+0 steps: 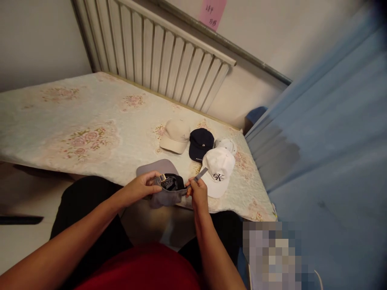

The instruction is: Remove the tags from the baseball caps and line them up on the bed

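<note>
A grey cap (165, 189) hangs upside down over the near edge of the bed, its back toward me. My left hand (142, 187) is closed on the cap's back by the metal buckle (162, 177). My right hand (196, 191) pinches the loose end of the grey strap (201, 174), which sticks up to the right. Behind them on the bed lie a white cap with black letters (218, 171), a navy cap (200, 143), a beige cap (175, 135) and another white cap (226, 144), partly hidden.
The bed has a pale flowered cover (90, 121). A white radiator (157, 52) runs along the wall behind it. A blue curtain (326, 141) hangs at the right. A pink note (212, 12) is stuck on the wall.
</note>
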A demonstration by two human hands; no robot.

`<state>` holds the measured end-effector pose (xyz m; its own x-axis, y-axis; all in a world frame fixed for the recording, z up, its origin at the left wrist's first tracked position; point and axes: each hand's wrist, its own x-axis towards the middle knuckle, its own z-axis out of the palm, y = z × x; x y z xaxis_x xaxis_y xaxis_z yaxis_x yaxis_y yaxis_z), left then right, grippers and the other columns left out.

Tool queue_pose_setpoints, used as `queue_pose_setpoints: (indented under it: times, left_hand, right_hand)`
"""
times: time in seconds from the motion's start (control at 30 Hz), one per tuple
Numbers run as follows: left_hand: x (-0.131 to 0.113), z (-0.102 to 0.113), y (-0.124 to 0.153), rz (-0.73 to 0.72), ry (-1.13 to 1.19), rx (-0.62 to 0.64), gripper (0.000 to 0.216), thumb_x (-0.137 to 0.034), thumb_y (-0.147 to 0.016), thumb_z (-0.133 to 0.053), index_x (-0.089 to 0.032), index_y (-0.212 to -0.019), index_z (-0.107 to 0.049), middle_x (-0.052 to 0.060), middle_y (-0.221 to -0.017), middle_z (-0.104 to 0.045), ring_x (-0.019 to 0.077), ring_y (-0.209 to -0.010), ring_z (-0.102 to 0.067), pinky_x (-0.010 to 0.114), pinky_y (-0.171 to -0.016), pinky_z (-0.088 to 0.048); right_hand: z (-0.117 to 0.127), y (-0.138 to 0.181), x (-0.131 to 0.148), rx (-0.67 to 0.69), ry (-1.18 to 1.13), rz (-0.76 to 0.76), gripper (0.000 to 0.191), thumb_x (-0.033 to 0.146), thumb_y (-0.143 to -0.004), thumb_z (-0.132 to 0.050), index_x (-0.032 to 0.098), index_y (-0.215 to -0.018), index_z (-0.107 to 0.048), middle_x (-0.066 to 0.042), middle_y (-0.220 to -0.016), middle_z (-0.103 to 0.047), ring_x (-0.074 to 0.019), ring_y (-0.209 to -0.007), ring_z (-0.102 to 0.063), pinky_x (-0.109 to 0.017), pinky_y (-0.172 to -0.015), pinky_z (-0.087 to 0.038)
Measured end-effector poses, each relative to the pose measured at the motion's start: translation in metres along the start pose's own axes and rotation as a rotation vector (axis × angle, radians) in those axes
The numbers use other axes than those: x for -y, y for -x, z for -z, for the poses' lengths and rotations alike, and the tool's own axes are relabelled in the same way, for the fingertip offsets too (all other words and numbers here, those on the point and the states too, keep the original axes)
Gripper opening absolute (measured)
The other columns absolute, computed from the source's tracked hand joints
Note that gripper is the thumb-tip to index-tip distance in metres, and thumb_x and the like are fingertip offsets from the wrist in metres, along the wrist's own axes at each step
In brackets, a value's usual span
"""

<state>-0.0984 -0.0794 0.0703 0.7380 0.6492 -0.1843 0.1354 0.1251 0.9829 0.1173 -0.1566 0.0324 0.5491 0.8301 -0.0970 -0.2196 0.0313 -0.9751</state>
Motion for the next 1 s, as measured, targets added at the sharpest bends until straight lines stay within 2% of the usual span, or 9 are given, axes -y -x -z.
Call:
queue_pose_setpoints:
  times: [0.1,0.17,0.27,0.37,0.47,0.57,0.67,0.83,1.0]
  left_hand:
    - [0.016,0.010,0.002,-0.098,-0.320,-0.007,0.044,-0.033,-0.073,-0.066,-0.021,-0.114,-0.056,0.000,-0.081,-0.061,0.0162,-0.070,-0.057,0.027,-0.063,-0.044]
    - [0.032,0.019,0.005,-0.228,-0.541,-0.026,0.053,-0.032,-0.070,-0.069,-0.023,-0.121,-0.055,0.006,-0.109,-0.062,0.0217,-0.094,-0.059,0.032,-0.079,-0.047]
    - [0.057,0.037,0.009,-0.387,-0.846,-0.005,0.070,-0.031,-0.070,-0.072,-0.026,-0.134,-0.047,0.012,-0.144,-0.043,0.0297,-0.130,-0.039,0.043,-0.106,-0.033]
    - [0.075,0.051,0.006,-0.400,-1.139,-0.067,0.065,-0.018,-0.078,-0.062,-0.026,-0.139,-0.042,0.013,-0.151,-0.036,0.0305,-0.140,-0.027,0.048,-0.109,-0.025]
    - [0.080,0.061,-0.006,-0.408,-1.267,-0.112,0.051,-0.006,-0.082,-0.047,-0.023,-0.129,-0.054,0.012,-0.144,-0.048,0.0278,-0.138,-0.033,0.049,-0.109,-0.024]
    - [0.073,0.068,-0.018,-0.522,-1.195,-0.023,0.034,-0.013,-0.085,-0.048,-0.022,-0.114,-0.063,0.011,-0.128,-0.062,0.0261,-0.127,-0.047,0.048,-0.109,-0.026]
    - [0.057,0.073,-0.025,-0.642,-0.992,-0.054,0.027,-0.020,-0.090,-0.045,-0.020,-0.108,-0.065,0.011,-0.120,-0.066,0.0232,-0.119,-0.054,0.042,-0.105,-0.035]
    - [0.008,0.101,-0.033,-0.565,-0.638,-0.311,0.028,-0.037,-0.088,-0.048,-0.021,-0.102,-0.067,0.008,-0.111,-0.069,0.0234,-0.111,-0.058,0.037,-0.102,-0.040]
    - [-0.029,0.164,-0.071,-0.402,-0.060,-0.682,0.036,-0.045,-0.071,-0.068,-0.019,-0.097,-0.064,0.002,-0.091,-0.070,0.0201,-0.091,-0.061,0.030,-0.085,-0.048]
  right_hand:
    - [-0.004,0.003,0.008,0.005,-0.058,-0.008,0.025,0.037,-0.068,-0.065,0.017,-0.078,-0.054,0.005,-0.062,-0.064,-0.0044,-0.032,-0.043,-0.018,-0.033,-0.037]
    - [-0.005,0.004,0.012,0.008,-0.085,-0.017,0.027,0.038,-0.067,-0.066,0.017,-0.078,-0.054,0.005,-0.062,-0.064,-0.0044,-0.032,-0.043,-0.018,-0.033,-0.038]
    - [-0.005,0.003,0.015,-0.001,-0.116,-0.026,0.028,0.038,-0.065,-0.067,0.017,-0.077,-0.053,0.005,-0.061,-0.064,-0.0041,-0.032,-0.042,-0.018,-0.033,-0.038]
    - [-0.006,0.002,0.014,0.003,-0.136,-0.028,0.027,0.036,-0.065,-0.068,0.017,-0.076,-0.053,0.004,-0.060,-0.064,-0.0040,-0.032,-0.042,-0.018,-0.032,-0.038]
    - [-0.008,0.001,0.016,0.014,-0.150,-0.035,0.028,0.037,-0.065,-0.070,0.017,-0.075,-0.053,0.004,-0.060,-0.064,-0.0041,-0.032,-0.042,-0.018,-0.032,-0.038]
    - [-0.011,0.000,0.026,0.023,-0.175,-0.028,0.030,0.038,-0.065,-0.072,0.017,-0.077,-0.054,0.002,-0.063,-0.066,-0.0046,-0.033,-0.044,-0.019,-0.033,-0.040]
    - [-0.009,-0.004,0.037,-0.030,-0.213,0.010,0.032,0.039,-0.066,-0.073,0.016,-0.081,-0.056,-0.001,-0.070,-0.069,-0.0049,-0.036,-0.047,-0.019,-0.036,-0.041]
    - [0.002,-0.017,0.035,-0.187,-0.199,0.003,0.034,0.039,-0.061,-0.077,0.016,-0.069,-0.053,0.001,-0.064,-0.066,-0.0046,-0.036,-0.046,-0.018,-0.035,-0.036]
    - [0.009,-0.023,0.010,-0.124,-0.092,-0.094,0.034,0.039,-0.060,-0.077,0.015,-0.074,-0.059,0.000,-0.067,-0.067,-0.0037,-0.034,-0.044,-0.017,-0.035,-0.032]
